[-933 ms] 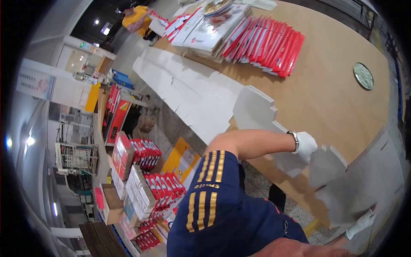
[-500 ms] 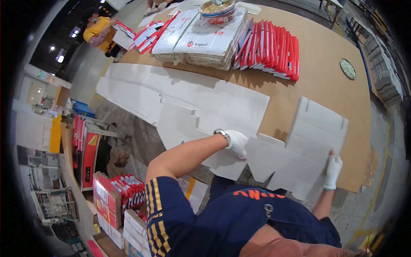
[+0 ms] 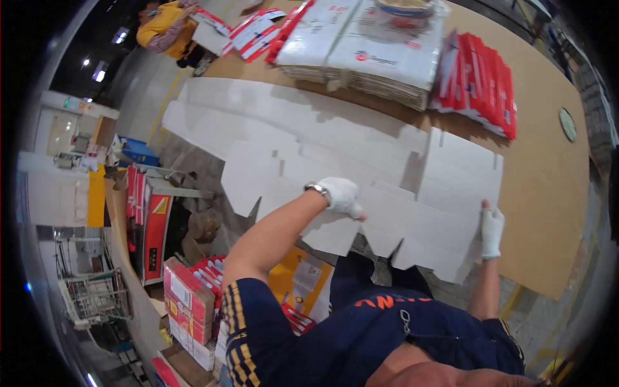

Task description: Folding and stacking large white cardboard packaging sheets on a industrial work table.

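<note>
A large white die-cut cardboard blank [image 3: 445, 226] with slots and notched flaps lies across the near side of the table, overhanging its front edge. My left hand [image 3: 343, 197], in a white glove with bare fingertips and a metal band at the wrist, is closed on the blank's middle, fingers curled down. At the right edge, my right hand [image 3: 492, 230], gloved the same way, grips the blank with the thumb on top; its other fingers are mostly hidden. Beneath and beyond lies another white cardboard sheet [image 3: 225, 106].
Farther back on the brown table [image 3: 545, 193] are a strapped stack of flat white cardboard [image 3: 380, 77], a row of red-and-white packets [image 3: 477, 84] and a round green dish [image 3: 567, 124]. A person in yellow [image 3: 164, 32] stands far left. Boxes [image 3: 188, 300] stand at lower left.
The view has swung right. Both hands have shifted the blank left and away over the sheet behind; white cardboard now shows in the notch where brown tabletop was.
</note>
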The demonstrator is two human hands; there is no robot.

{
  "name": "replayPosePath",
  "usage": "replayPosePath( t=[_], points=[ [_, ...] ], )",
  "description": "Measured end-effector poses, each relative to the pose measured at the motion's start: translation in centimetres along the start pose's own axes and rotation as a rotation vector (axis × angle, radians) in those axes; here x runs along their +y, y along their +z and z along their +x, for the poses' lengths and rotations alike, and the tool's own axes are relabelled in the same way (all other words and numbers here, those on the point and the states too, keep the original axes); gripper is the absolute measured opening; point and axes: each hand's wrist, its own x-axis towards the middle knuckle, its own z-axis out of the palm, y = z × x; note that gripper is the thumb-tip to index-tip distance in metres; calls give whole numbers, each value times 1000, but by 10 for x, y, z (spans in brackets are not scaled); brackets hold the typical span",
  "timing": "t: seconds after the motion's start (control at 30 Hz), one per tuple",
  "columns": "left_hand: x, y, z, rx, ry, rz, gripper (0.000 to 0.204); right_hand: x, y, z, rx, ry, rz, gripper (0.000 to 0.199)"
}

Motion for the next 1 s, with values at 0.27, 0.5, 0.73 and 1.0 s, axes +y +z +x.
replayPosePath(
  t=[0.27, 0.5, 0.73, 1.0],
  points=[
    [-54, 24, 100, 111, 201, -8, 47, -18, 64, 30, 304, -259, -855, 33],
    [-30, 112, 248, 256, 348, 23, 48, -262, 358, -36, -892, -557, -123, 50],
    [-34, 71, 189, 125, 446, -46, 55, -323, 429, -34, -1113, -448, -491, 26],
    [-171, 101, 54, 1056, 831, -655, 50, -305, 437, -25, -1162, -299, -331, 26]
  ],
)
